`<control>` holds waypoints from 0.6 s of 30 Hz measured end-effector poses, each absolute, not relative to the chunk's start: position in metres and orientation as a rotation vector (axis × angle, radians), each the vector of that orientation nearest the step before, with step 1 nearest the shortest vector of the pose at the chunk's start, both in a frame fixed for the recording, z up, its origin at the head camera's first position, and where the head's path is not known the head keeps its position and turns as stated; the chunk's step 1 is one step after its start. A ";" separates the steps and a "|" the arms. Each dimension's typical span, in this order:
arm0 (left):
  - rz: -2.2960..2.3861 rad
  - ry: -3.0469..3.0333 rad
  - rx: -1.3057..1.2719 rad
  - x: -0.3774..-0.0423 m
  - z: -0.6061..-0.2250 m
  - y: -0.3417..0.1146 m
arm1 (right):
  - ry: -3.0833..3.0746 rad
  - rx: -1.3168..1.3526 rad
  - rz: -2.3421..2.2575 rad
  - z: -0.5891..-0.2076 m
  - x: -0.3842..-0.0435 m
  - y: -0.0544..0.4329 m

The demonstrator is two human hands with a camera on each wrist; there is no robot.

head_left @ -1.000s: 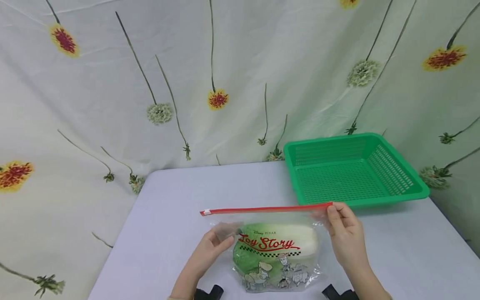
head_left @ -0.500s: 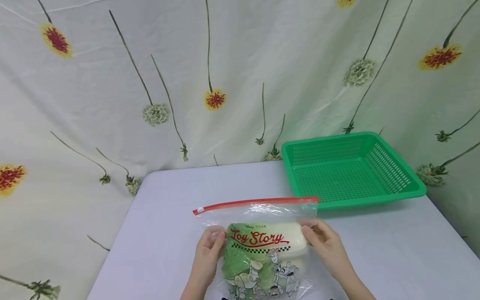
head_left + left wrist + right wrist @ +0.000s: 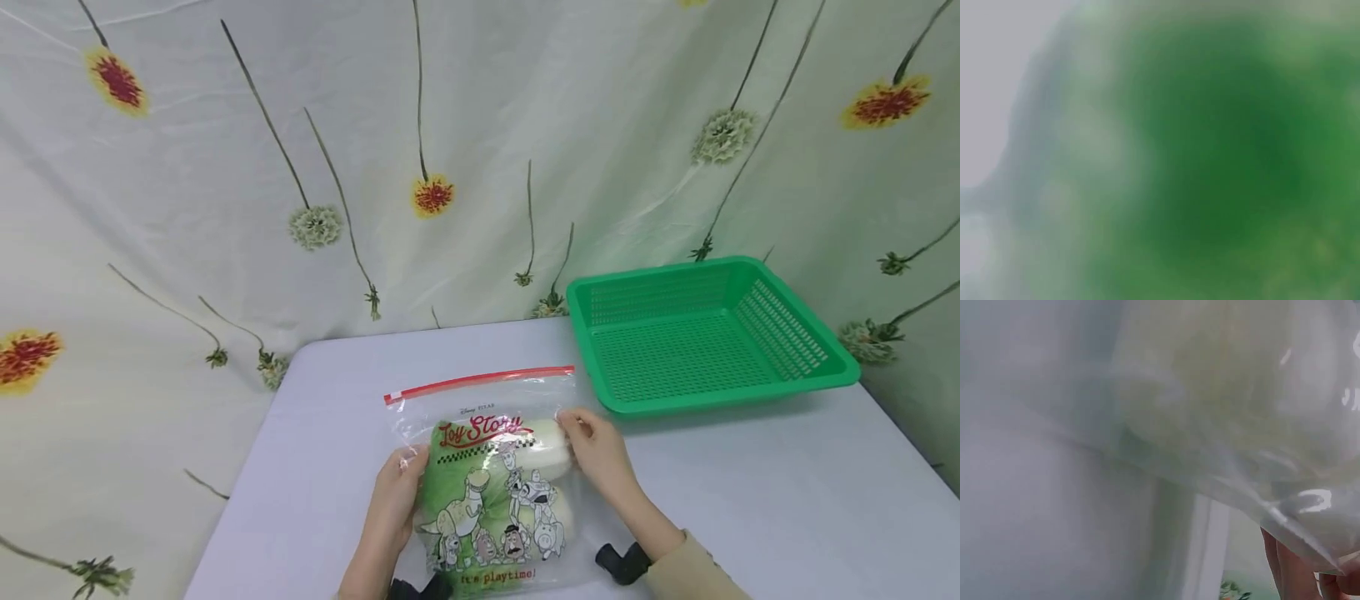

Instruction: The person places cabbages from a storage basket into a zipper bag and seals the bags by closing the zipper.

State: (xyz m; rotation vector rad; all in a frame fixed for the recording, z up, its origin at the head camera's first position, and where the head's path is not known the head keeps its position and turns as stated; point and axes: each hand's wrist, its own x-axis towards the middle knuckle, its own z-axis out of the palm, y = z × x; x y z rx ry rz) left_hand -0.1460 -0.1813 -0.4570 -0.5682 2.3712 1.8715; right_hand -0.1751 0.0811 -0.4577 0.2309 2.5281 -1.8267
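Observation:
A clear zip bag (image 3: 480, 500) printed with Toy Story cartoon figures is held up, its printed face towards the head camera. A red zip strip (image 3: 480, 382) runs along its top, with a white slider at the left end. Inside lie bulky contents, green on the left and creamy white on the right; their kind is unclear. The left hand (image 3: 394, 492) grips the bag's left side. My right hand (image 3: 598, 450) pinches its right side below the strip, and its fingers (image 3: 1294, 569) show at the lower right of the right wrist view. Blurred green fills most of the left wrist view.
An empty green plastic basket (image 3: 697, 350) stands at the table's back right corner. The table (image 3: 337, 400) has a white cover. Behind it hangs a flower-printed cloth (image 3: 480, 167). Black wrist mounts (image 3: 624, 563) show near the lower edge.
The right hand has gone from the strip's right end down to the bag's side. The bag has moved leftward and up, turning its printed face more to the camera.

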 end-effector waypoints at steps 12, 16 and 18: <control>1.610 2.424 -0.373 -0.144 -0.481 -0.190 | 2.476 0.342 -1.630 -0.492 -0.199 0.107; 1.541 2.552 -0.379 -0.142 -0.484 -0.185 | 2.419 0.346 -1.647 -0.491 -0.199 0.106; 1.515 2.591 -0.385 -0.142 -0.484 -0.184 | 2.395 0.330 -1.639 -0.490 -0.199 0.106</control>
